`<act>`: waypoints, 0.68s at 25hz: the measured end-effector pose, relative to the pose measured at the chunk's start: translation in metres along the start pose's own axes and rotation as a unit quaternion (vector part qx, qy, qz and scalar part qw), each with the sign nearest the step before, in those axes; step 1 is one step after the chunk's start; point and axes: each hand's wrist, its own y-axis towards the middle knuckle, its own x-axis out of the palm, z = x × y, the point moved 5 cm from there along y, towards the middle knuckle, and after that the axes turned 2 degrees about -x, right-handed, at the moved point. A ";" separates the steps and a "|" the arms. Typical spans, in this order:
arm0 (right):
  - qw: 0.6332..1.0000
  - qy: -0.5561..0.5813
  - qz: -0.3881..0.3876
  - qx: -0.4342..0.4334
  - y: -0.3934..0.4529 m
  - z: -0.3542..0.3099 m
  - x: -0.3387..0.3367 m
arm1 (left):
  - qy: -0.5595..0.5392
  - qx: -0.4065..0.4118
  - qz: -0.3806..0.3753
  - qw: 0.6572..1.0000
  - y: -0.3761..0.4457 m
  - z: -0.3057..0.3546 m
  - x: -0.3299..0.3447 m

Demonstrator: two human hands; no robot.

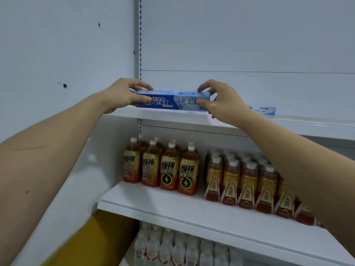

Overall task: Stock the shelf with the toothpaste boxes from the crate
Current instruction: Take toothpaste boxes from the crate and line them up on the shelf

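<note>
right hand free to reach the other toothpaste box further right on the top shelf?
Probably not yet. The right hand grips one end of the blue toothpaste box, shared with the left hand. The shelf toward the other box looks unobstructed.

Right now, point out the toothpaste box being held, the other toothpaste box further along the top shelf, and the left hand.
held toothpaste box [171,101], head view, on its printed front face.
second toothpaste box [266,110], head view, on its front face.
left hand [121,95], head view, on the back of the hand.
</note>
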 end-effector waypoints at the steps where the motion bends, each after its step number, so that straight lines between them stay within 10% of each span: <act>1: 1.000 -0.006 -0.001 0.002 0.013 0.000 0.009 | -0.001 0.004 0.008 1.000 0.010 -0.006 -0.006; 17: 0.970 -0.184 -0.112 0.113 0.189 0.030 0.158 | 0.095 -0.011 -0.014 0.995 0.163 -0.119 -0.065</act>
